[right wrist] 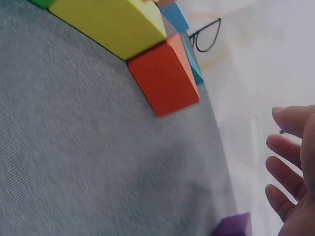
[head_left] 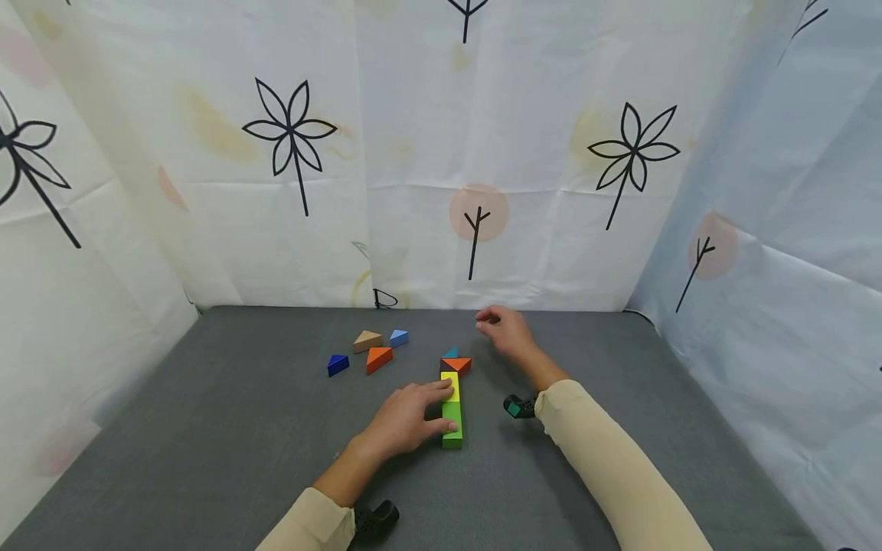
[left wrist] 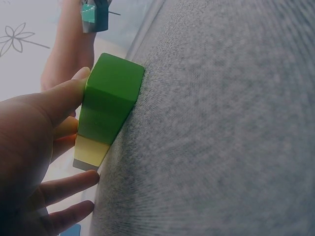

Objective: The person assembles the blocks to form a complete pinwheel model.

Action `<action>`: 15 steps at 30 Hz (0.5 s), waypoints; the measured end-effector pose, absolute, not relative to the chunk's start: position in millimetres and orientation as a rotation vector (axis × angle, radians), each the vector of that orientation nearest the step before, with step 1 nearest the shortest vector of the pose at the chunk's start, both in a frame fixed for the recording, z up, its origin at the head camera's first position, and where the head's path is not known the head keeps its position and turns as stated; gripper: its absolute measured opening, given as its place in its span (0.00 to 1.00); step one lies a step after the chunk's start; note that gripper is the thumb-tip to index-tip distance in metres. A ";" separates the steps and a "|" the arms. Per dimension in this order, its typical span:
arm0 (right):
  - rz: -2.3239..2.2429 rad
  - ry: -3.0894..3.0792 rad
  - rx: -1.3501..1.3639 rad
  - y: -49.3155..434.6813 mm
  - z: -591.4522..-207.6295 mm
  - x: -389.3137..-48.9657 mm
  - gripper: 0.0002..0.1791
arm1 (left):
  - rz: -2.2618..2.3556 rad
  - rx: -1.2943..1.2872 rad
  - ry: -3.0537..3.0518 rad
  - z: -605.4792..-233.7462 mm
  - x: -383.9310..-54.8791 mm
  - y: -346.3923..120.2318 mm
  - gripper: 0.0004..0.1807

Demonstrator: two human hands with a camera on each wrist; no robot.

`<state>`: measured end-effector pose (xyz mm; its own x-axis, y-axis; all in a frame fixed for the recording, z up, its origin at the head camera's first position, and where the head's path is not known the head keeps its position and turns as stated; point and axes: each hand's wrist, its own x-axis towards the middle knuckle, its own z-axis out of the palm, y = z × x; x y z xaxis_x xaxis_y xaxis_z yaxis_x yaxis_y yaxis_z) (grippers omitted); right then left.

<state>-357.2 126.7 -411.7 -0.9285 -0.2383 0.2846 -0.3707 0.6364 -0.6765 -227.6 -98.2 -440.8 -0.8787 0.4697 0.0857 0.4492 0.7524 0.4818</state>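
Observation:
My left hand rests on a short row of blocks, its thumb on the green block and outstretched fingertips on the yellow block. The left wrist view shows the thumb lying along the green block's upper edge. An orange triangular block sits against the yellow block's far end, with a teal triangular block just behind it. My right hand hovers beyond the row to the right, fingers loosely bent around nothing. A purple block appears below it in the right wrist view.
To the left of the row lie several loose triangular blocks: dark blue, tan, orange-red and light blue. The grey tabletop ends at a white patterned curtain behind and on both sides.

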 end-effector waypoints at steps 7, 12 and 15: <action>1.135 -2.703 0.441 145.1 -409.1 -360.5 0.13 | 0.782 0.768 2.898 -439.4 -227.1 -98.1 0.34; 1.083 -2.746 0.392 158.0 -411.7 -360.4 0.13 | 0.769 0.762 2.896 -439.2 -226.9 -97.9 0.34; 1.030 -2.771 0.392 165.0 -413.9 -360.5 0.14 | 0.761 0.749 2.893 -438.8 -226.7 -97.8 0.34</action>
<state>-360.5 165.0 -413.9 -0.9529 -0.1879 0.2381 -0.2978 0.7284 -0.6171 -226.7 -97.8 -438.8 -0.8804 0.4697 0.0659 0.4413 0.7603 0.4767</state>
